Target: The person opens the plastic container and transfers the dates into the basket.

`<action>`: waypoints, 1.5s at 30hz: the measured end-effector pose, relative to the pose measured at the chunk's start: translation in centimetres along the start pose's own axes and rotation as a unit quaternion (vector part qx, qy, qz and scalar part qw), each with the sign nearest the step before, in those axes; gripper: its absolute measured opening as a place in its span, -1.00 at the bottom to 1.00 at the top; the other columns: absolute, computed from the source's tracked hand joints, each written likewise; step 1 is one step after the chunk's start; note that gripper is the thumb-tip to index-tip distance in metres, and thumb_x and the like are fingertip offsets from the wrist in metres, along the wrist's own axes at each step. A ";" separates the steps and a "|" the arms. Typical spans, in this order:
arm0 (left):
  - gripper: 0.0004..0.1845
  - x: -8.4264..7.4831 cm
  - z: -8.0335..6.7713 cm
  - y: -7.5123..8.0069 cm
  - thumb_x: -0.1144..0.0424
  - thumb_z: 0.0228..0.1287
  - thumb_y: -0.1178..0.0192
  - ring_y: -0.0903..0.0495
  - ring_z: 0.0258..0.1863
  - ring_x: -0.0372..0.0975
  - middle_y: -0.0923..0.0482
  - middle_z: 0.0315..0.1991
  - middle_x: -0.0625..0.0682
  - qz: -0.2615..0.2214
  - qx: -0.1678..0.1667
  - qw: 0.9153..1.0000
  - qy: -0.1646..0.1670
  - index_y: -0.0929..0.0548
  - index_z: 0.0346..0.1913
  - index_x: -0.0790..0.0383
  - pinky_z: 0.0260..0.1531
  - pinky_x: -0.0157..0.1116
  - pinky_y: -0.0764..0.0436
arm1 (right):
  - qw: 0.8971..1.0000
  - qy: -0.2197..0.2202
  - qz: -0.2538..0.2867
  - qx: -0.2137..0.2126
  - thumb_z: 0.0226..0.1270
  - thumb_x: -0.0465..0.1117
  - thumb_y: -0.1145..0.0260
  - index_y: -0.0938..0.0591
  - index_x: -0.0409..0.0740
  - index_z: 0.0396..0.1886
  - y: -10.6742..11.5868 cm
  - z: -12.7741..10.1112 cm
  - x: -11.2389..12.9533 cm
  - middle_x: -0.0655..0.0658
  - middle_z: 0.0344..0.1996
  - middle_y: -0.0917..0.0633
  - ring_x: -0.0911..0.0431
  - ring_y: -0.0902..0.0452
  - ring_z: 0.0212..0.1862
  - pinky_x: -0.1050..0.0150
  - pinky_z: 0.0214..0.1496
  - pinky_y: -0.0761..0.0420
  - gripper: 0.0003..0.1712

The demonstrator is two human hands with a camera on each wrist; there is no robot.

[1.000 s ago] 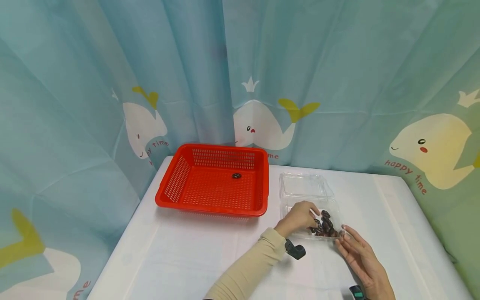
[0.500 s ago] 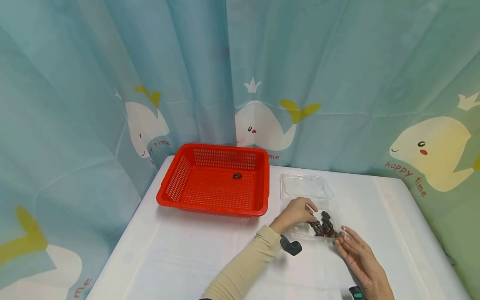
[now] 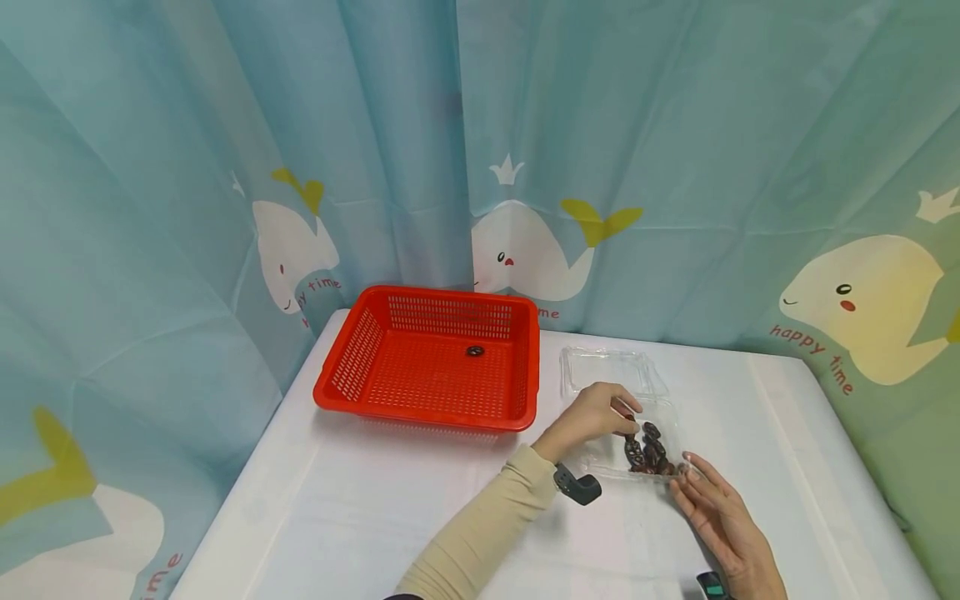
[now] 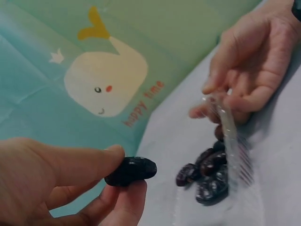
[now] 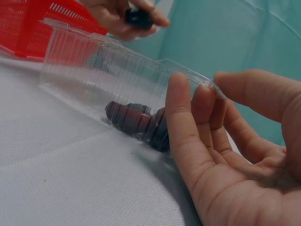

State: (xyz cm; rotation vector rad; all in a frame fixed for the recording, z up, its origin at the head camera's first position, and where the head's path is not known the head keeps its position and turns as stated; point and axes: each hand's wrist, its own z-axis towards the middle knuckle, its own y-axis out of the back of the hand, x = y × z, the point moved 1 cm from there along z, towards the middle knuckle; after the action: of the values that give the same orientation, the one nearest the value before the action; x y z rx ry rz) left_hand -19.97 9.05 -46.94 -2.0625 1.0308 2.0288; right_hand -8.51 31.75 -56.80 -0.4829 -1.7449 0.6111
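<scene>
Between the thumb and fingertips of my left hand (image 3: 595, 414) is a dark, wrinkled date (image 4: 131, 171), held above the clear plastic box (image 3: 663, 412). Several more dates (image 3: 654, 452) lie bunched at the box's near right end. My right hand (image 3: 726, 523) pinches the near right corner of that box, thumb at the rim (image 5: 202, 81) and fingers against the outer wall. The box's hinged lid (image 3: 606, 369) lies folded back behind it. A few dates (image 5: 136, 120) show through the clear wall in the right wrist view.
Left of the box stands a red perforated basket (image 3: 431, 414) with a dark date or dates (image 3: 475, 351) on its floor. A white cloth (image 3: 360, 517) covers the table. A blue-green curtain (image 3: 675, 125) printed with whales hangs behind and at both sides.
My left hand has risen out of the dates in the box with one pinched in its fingertips. The right hand stays at the box's corner.
</scene>
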 end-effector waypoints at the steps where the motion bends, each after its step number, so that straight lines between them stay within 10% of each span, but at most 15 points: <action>1: -0.75 -0.2 -0.1 0.2 0.38 0.21 -0.48 -0.63 -0.35 -0.45 -0.81 -0.20 0.02 0.001 0.000 1.000 -0.004 -0.80 -0.04 0.24 -0.38 -0.53 -0.54 | 1.000 0.000 -0.001 0.000 0.69 -0.39 0.08 -0.70 0.06 0.15 0.0 0.0 0.0 0.02 -0.05 -0.68 0.23 -0.70 0.05 0.36 0.24 -0.69 -0.54; 31: -0.85 -2.8 -1.0 6.7 0.31 0.29 -0.44 -0.63 -0.29 -0.39 -0.78 -0.18 0.00 -0.003 -0.018 1.000 -0.022 -0.79 -0.10 0.19 -0.28 -0.48 -0.58 | 0.999 -0.017 -0.013 -0.031 0.69 -0.36 0.02 -0.70 0.12 0.11 -0.3 0.0 0.2 0.05 -0.09 -0.69 0.25 -0.70 0.01 0.37 0.25 -0.68 -0.59; 45: -0.79 -1.0 -1.2 11.1 0.40 0.30 -0.39 -0.71 -0.31 -0.25 -0.71 -0.08 0.20 -0.089 -0.032 0.995 -0.017 -0.75 -0.03 0.38 -0.10 -0.34 -0.77 | 1.000 -0.017 -0.005 -0.023 0.69 -0.37 0.04 -0.68 0.11 0.14 -0.3 -0.1 0.3 0.04 -0.07 -0.68 0.25 -0.70 0.03 0.36 0.26 -0.68 -0.58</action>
State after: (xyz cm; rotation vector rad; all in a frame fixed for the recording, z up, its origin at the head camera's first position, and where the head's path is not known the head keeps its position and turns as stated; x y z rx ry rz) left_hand -24.36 0.35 -41.50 -2.0603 0.7569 2.0247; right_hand -8.53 31.69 -56.34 -0.4980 -1.7951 0.5772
